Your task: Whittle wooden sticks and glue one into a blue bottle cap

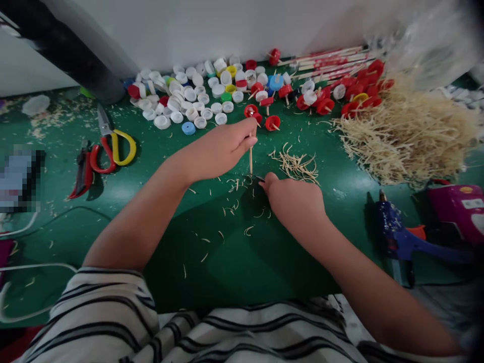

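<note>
My left hand (230,146) is closed around a thin wooden stick (251,160), held nearly upright with its lower end pointing down at the green table. My right hand (293,196) is closed too, its thumb and fingers pinching a small blade (259,177) whose thin tip lies close to the stick's lower end; most of it is hidden in the fingers. Pale wood shavings (237,184) lie scattered below the stick, and a small pile of shavings (298,165) sits just beyond my right hand. Just behind my left hand is a red bottle cap (273,123) with a stick through it.
Many plastic bottle caps (189,96) and wrapped chopsticks (333,63) lie along the back wall. A large shavings heap (412,131) and a blue glue gun (397,234) are on the right. Scissors (123,147), red-handled pliers (83,171) and a blurred phone (18,179) lie left.
</note>
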`<control>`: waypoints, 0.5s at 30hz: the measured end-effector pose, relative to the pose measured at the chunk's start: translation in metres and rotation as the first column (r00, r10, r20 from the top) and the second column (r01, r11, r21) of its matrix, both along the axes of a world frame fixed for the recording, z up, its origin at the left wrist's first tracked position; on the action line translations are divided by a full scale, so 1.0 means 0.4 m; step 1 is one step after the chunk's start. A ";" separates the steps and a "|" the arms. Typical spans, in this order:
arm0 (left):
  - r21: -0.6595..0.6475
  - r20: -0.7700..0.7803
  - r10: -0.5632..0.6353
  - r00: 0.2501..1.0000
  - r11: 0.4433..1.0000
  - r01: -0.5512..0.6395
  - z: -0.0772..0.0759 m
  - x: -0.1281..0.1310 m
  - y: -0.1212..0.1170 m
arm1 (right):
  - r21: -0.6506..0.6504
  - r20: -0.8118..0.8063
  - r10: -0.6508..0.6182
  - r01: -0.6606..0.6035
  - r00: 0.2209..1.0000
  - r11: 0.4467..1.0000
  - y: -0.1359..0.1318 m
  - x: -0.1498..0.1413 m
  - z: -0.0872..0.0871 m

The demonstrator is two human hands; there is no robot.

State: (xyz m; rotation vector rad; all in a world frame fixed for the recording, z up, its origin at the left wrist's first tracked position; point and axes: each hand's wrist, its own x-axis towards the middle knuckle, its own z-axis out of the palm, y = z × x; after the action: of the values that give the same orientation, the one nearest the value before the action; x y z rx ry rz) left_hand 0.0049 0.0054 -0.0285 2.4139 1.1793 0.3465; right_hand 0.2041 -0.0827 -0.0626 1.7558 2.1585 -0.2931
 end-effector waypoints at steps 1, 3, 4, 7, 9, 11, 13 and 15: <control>-0.007 -0.008 -0.002 1.000 1.000 0.002 0.003 0.001 -0.002 | 0.011 -0.007 -0.004 0.004 1.000 1.000 0.002 0.003 -0.002; -0.032 -0.023 -0.003 1.000 0.999 0.002 0.009 0.004 -0.007 | 0.042 -0.029 -0.016 0.017 0.999 0.999 0.009 0.009 -0.006; -0.045 -0.028 -0.004 1.000 0.999 0.002 0.012 0.006 -0.009 | 0.071 -0.039 -0.022 0.025 0.999 0.997 0.014 0.011 -0.007; -0.072 -0.039 -0.014 0.999 0.997 0.011 0.019 0.013 -0.014 | 0.196 -0.069 -0.036 0.049 0.997 0.979 0.030 0.012 -0.009; -0.071 -0.049 -0.012 0.999 0.997 0.008 0.021 0.016 -0.014 | 0.258 -0.087 -0.044 0.065 0.995 0.964 0.039 0.008 -0.013; -0.060 -0.056 -0.002 0.998 0.998 -0.001 0.020 0.017 -0.011 | 0.270 -0.099 -0.051 0.076 0.994 0.960 0.042 0.002 -0.018; -0.046 -0.057 0.002 0.998 0.999 -0.005 0.018 0.014 -0.008 | 0.258 -0.106 -0.065 0.090 0.992 0.962 0.040 -0.004 -0.022; -0.037 -0.059 0.003 0.998 0.999 -0.006 0.018 0.011 -0.006 | 0.231 -0.108 -0.071 0.095 0.992 0.968 0.036 -0.008 -0.022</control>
State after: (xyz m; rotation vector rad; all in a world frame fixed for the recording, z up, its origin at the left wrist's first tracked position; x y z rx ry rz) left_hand 0.0094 0.0031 -0.0211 2.4048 1.2060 0.2538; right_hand 0.2009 -0.0684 -0.0715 2.0043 2.2721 -0.1517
